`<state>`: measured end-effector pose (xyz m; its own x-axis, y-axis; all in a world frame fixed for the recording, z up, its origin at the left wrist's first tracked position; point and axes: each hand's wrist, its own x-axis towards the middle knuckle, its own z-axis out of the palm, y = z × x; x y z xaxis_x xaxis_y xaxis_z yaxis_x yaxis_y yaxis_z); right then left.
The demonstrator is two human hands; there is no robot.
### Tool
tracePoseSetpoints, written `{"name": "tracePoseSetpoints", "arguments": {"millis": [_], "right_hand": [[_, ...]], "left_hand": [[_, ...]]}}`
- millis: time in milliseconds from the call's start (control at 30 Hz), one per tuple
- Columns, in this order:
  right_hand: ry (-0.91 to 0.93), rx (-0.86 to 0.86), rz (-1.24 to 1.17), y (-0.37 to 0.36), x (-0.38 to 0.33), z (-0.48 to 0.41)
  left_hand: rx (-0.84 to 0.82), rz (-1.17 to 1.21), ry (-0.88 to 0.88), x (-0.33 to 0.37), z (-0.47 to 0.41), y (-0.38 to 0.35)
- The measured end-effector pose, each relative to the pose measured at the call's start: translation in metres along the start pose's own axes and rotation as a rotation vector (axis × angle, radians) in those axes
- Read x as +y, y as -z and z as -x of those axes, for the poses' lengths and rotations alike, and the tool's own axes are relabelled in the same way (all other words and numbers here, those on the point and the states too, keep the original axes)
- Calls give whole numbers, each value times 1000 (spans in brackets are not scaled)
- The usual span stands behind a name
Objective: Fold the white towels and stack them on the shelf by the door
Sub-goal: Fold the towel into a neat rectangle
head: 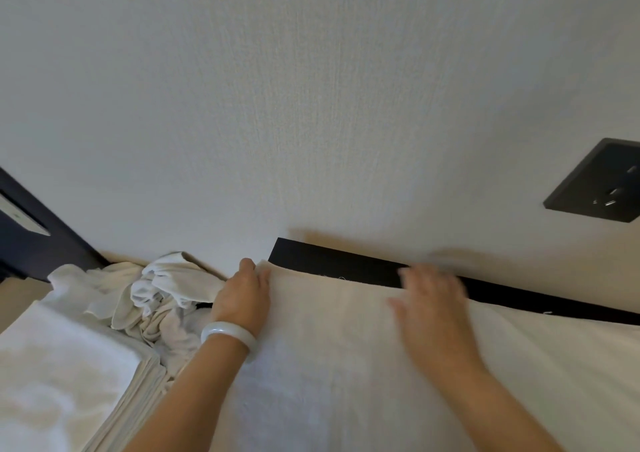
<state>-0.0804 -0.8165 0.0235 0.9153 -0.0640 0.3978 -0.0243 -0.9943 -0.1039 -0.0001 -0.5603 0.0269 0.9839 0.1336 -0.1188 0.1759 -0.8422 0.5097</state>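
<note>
Towel [346,365] lies flat on the dark top [329,264], from centre down to 6 o'clock, with its far edge just short of the wall [311,105].

Left hand [242,295], 7 o'clock, is on the far-left corner. Its fingers are curled at the edge, which looks like a grip on the cloth.

Right hand [433,299], 4 o'clock, lies palm down on the towel with fingers spread, holding nothing. It's blurred, so detail is poor.

Risks, my read:
- Only one corner is anchored. A hard palm sweep could drag the cloth, skewing the edges and giving a crooked fold.
- Loose pile [156,295], 8 o'clock, touches the left hand. The bracelet [228,339] or wrist could snag a rag and pull it into the fold.
- Folded stack [69,365], 8 o'clock, sits just beside the left forearm. An elbow swing could shove it askew.
- A push toward 12 could bunch the far edge against the wall.

I can't make out a shelf here.
</note>
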Motion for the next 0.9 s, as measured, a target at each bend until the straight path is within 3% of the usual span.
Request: {"name": "tracePoseSetpoints", "arguments": {"millis": [100,200,333,400,567,633,767,900], "right_hand": [[177,-200,-81,-21,-60,20],[113,-392,-19,-37,-64,36],[38,-475,14,-34,-76,25],[57,-447,-14,-26,-92,9],[370,-497,-366,-28,-162,-27],[385,-547,-341,-48,-179,-27],[380,-455,-163,-69,-188,-17],[395,-506,-135,-64,-188,-16]], "left_hand": [[40,-66,16,-5,1,-3],[24,-51,40,-9,-2,-5],[-10,126,133,-17,-9,-4],[-50,238,169,-22,-10,2],[-110,400,192,-46,2,22],[-130,483,223,-59,12,27],[-188,665,274,-82,40,35],[-209,640,281,-91,70,36]]}}
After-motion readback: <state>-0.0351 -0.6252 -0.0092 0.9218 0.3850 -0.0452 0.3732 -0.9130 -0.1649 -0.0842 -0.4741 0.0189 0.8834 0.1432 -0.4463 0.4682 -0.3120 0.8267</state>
